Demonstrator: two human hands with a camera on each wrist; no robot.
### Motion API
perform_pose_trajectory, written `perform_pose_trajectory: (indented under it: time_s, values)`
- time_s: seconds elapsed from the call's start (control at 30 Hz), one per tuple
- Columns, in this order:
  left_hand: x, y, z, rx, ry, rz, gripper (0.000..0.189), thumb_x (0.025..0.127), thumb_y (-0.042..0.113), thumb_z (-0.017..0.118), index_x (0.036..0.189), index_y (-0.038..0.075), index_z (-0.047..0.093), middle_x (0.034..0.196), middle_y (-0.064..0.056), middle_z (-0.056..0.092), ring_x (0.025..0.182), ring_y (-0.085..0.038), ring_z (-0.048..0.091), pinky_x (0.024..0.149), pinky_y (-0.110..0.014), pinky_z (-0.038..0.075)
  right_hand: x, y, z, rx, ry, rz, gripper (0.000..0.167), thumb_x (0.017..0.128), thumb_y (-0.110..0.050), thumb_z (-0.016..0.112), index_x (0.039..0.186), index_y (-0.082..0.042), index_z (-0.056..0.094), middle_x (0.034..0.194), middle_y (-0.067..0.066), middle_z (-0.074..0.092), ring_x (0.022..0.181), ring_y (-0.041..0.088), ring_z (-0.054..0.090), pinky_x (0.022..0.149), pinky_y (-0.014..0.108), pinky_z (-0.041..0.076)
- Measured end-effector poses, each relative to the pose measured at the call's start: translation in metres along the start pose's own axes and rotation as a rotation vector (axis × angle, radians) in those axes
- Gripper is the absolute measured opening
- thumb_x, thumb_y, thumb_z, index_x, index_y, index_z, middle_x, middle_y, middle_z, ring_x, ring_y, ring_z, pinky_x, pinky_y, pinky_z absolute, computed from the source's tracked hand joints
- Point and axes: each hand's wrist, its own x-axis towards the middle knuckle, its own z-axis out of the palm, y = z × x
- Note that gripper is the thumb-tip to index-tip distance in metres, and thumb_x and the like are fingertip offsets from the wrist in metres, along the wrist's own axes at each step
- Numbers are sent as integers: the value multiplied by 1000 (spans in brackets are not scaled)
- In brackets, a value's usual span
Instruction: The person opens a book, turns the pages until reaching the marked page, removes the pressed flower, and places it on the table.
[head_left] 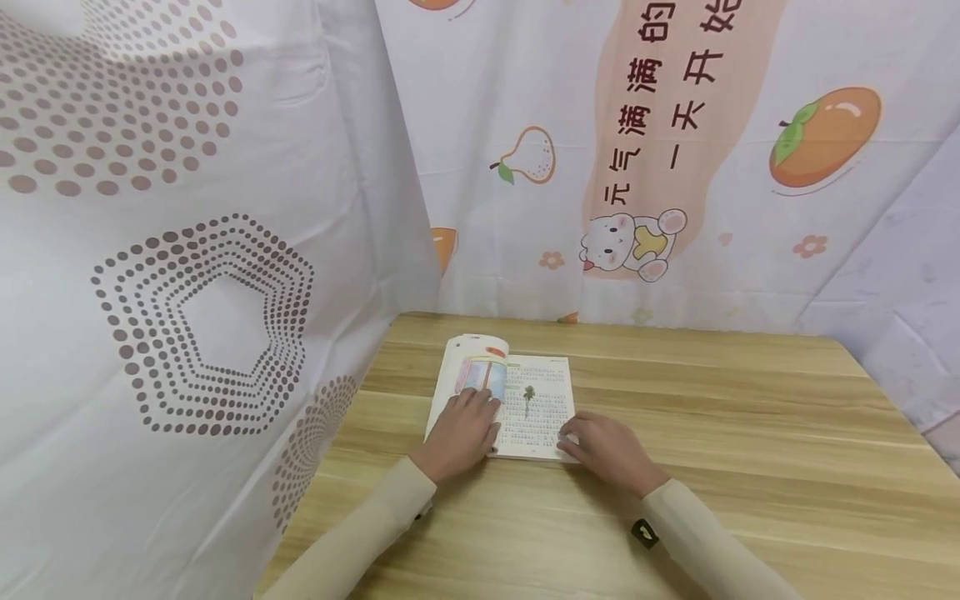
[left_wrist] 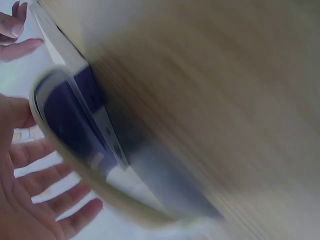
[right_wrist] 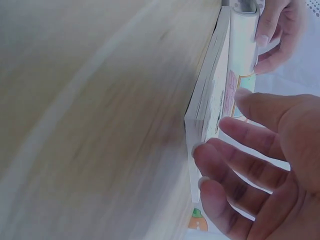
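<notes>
An open book (head_left: pixel 536 417) lies on the wooden table, with print and a small tree picture on its right page. Its left pages arch upward and carry a coloured picture (head_left: pixel 480 372). My left hand (head_left: pixel 459 433) rests on those left pages, fingers extended. In the left wrist view, the left hand (left_wrist: pixel 35 185) lies along the bulging pages (left_wrist: pixel 90 175), with dark blue under the curve. My right hand (head_left: pixel 611 450) is at the book's right edge. The right wrist view shows the right hand (right_wrist: pixel 255 165) with loosely bent fingers, fingertips right at the page block (right_wrist: pixel 200 115).
The wooden table (head_left: pixel 720 417) extends to the right of the book. A patterned white curtain (head_left: pixel 217 325) hangs along the left side, and a fruit-printed cloth (head_left: pixel 517 242) hangs behind the table. A small dark object (head_left: pixel 644 533) shows beside the right sleeve.
</notes>
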Motion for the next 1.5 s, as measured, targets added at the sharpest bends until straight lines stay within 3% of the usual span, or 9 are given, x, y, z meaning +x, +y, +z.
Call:
perform_pose_trajectory:
  time_s: [0.13,0.4,0.6,0.9,1.1,1.5]
  values:
    - [-1,-10,3,-32,0,17,35,102,27,62,127,3,65,128,-18,63,116,-35,59,90,-48,55,10,-5,1,53,-21,90,9,92,-28,78,93,-20,75,86,-9,66,74,8,63,62,31,52]
    - [-4,-18,6,-79,-38,-12,49,103,34,60,138,0,59,139,-24,56,123,-36,54,94,-50,52,33,-11,6,186,-76,250,17,95,-32,75,88,-19,67,67,-9,53,57,9,47,51,29,40]
    - [-5,-23,3,-131,-61,-16,53,104,39,60,141,1,58,143,-23,53,126,-36,51,98,-50,49,48,-10,13,184,-82,316,22,95,-35,74,89,-14,69,67,-6,56,56,12,49,51,30,41]
    - [-5,-32,-3,-219,-140,10,61,104,42,59,146,-1,52,149,-23,47,130,-39,48,102,-52,47,65,-11,19,154,-132,367,36,95,-44,72,86,-10,69,73,-2,63,61,14,54,55,32,47]
    - [-5,-36,-3,-227,-141,40,66,102,45,60,147,-4,50,149,-24,47,128,-40,49,101,-51,48,71,-12,22,138,-185,383,40,94,-47,72,82,-9,70,72,-1,65,60,15,57,56,34,50]
    - [-5,-37,-6,-270,-157,6,70,101,47,62,147,-4,50,150,-27,46,131,-40,48,104,-52,46,78,-8,25,183,-229,389,19,95,-28,74,90,-10,68,80,-2,64,67,15,56,61,34,48]
